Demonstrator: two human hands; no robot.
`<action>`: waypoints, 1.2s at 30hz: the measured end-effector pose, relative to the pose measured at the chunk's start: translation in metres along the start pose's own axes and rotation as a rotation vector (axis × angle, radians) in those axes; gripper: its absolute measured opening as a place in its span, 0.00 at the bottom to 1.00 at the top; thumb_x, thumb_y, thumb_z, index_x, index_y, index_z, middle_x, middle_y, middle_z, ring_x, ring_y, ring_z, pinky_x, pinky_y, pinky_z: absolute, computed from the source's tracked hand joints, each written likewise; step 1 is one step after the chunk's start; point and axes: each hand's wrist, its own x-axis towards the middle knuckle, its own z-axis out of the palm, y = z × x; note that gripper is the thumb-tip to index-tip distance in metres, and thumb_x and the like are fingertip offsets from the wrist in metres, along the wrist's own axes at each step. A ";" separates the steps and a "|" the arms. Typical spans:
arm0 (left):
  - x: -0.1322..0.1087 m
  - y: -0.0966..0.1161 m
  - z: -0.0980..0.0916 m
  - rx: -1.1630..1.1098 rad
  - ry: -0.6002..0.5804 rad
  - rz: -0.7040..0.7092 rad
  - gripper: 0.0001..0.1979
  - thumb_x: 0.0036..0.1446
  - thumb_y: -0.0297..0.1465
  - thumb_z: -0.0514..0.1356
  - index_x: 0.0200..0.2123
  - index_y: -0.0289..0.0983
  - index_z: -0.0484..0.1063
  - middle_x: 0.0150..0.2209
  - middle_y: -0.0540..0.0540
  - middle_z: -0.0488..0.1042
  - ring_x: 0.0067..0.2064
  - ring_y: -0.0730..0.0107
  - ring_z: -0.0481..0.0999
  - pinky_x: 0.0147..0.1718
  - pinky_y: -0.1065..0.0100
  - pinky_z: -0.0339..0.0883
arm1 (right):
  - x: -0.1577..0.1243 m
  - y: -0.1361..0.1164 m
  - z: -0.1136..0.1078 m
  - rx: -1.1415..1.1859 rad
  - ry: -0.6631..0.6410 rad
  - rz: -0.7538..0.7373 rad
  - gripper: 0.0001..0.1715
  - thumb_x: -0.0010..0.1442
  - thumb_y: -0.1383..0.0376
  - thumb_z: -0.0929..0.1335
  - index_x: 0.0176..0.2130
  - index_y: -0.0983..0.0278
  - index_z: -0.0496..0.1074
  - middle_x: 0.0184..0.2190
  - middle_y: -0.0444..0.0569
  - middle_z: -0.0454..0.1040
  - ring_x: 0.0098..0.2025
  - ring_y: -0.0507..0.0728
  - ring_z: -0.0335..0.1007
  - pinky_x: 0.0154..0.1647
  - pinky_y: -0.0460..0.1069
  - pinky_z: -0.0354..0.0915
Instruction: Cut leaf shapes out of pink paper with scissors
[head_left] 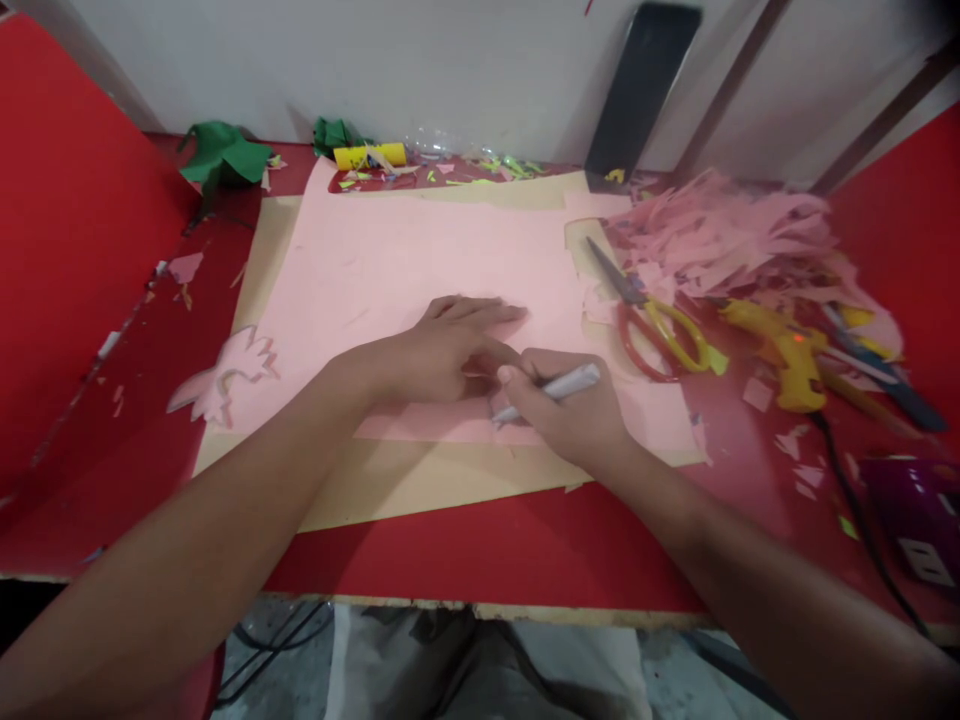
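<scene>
Pink paper sheet (420, 260), centre of frame, lying over a tan sheet (375, 490). Right hand (574, 415), just right of centre, closed in a writing grip on a grey marker (576, 381). Marker's long axis slants from upper right to tip at lower left; tip at the paper, just below the left hand (454, 350); contact too blurred to tell. Left hand flat on the pink, fingers extended rightward, nearly touching right; can't tell what's under its palm. Scissors (681, 335) right of frame, nearer right hand. Pink cutout (244, 360) at left edge of sheet.
</scene>
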 end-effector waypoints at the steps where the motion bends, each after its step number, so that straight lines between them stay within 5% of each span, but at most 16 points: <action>1: 0.000 0.000 0.000 0.001 -0.007 -0.002 0.18 0.61 0.33 0.60 0.54 0.51 0.77 0.75 0.53 0.48 0.76 0.53 0.44 0.71 0.46 0.35 | 0.000 0.000 0.000 0.004 -0.027 0.001 0.26 0.59 0.67 0.67 0.17 0.61 0.51 0.13 0.37 0.52 0.18 0.45 0.47 0.18 0.43 0.49; 7: 0.000 0.000 0.000 -0.001 0.015 -0.002 0.21 0.62 0.35 0.59 0.58 0.51 0.74 0.75 0.53 0.50 0.76 0.54 0.45 0.71 0.48 0.36 | -0.001 0.001 0.000 0.078 0.000 0.006 0.24 0.63 0.62 0.67 0.19 0.61 0.57 0.15 0.39 0.63 0.19 0.47 0.58 0.19 0.43 0.54; 12: 0.000 0.001 0.000 0.008 -0.013 -0.014 0.19 0.61 0.35 0.59 0.55 0.51 0.77 0.75 0.53 0.48 0.76 0.53 0.43 0.71 0.46 0.34 | -0.001 -0.001 -0.002 0.018 -0.035 0.000 0.26 0.59 0.67 0.67 0.17 0.61 0.52 0.13 0.36 0.53 0.18 0.45 0.48 0.17 0.43 0.48; 18: 0.000 0.001 0.000 -0.005 0.007 -0.016 0.21 0.62 0.36 0.59 0.59 0.49 0.73 0.75 0.52 0.49 0.76 0.53 0.43 0.71 0.47 0.35 | 0.000 -0.001 -0.002 0.064 -0.007 0.006 0.23 0.63 0.63 0.67 0.20 0.61 0.57 0.14 0.38 0.62 0.18 0.47 0.57 0.18 0.43 0.51; 23: 0.000 0.002 -0.001 0.004 -0.022 -0.015 0.18 0.61 0.34 0.60 0.54 0.52 0.77 0.75 0.55 0.47 0.76 0.51 0.43 0.71 0.47 0.34 | 0.000 -0.002 -0.002 0.021 -0.066 0.013 0.26 0.59 0.66 0.67 0.17 0.61 0.51 0.14 0.36 0.52 0.17 0.46 0.48 0.18 0.43 0.49; 28: 0.000 0.001 0.000 0.006 -0.008 -0.010 0.20 0.62 0.34 0.60 0.56 0.51 0.75 0.75 0.53 0.49 0.76 0.54 0.44 0.71 0.48 0.34 | 0.000 -0.001 -0.002 0.050 -0.011 0.030 0.23 0.63 0.61 0.68 0.20 0.61 0.59 0.15 0.39 0.65 0.19 0.48 0.59 0.20 0.43 0.55; 33: -0.001 0.000 -0.001 -0.001 -0.006 0.013 0.18 0.61 0.34 0.60 0.53 0.52 0.77 0.75 0.54 0.48 0.76 0.53 0.43 0.70 0.46 0.35 | -0.001 -0.002 -0.002 0.034 -0.075 0.025 0.26 0.59 0.66 0.68 0.16 0.62 0.53 0.12 0.37 0.54 0.17 0.46 0.50 0.17 0.43 0.49; 36: -0.001 0.001 -0.002 -0.001 -0.008 -0.003 0.18 0.60 0.34 0.61 0.53 0.52 0.77 0.75 0.53 0.48 0.76 0.53 0.43 0.71 0.46 0.36 | -0.001 -0.001 -0.004 0.128 0.072 0.008 0.25 0.62 0.63 0.68 0.17 0.61 0.59 0.12 0.38 0.60 0.15 0.46 0.54 0.15 0.44 0.50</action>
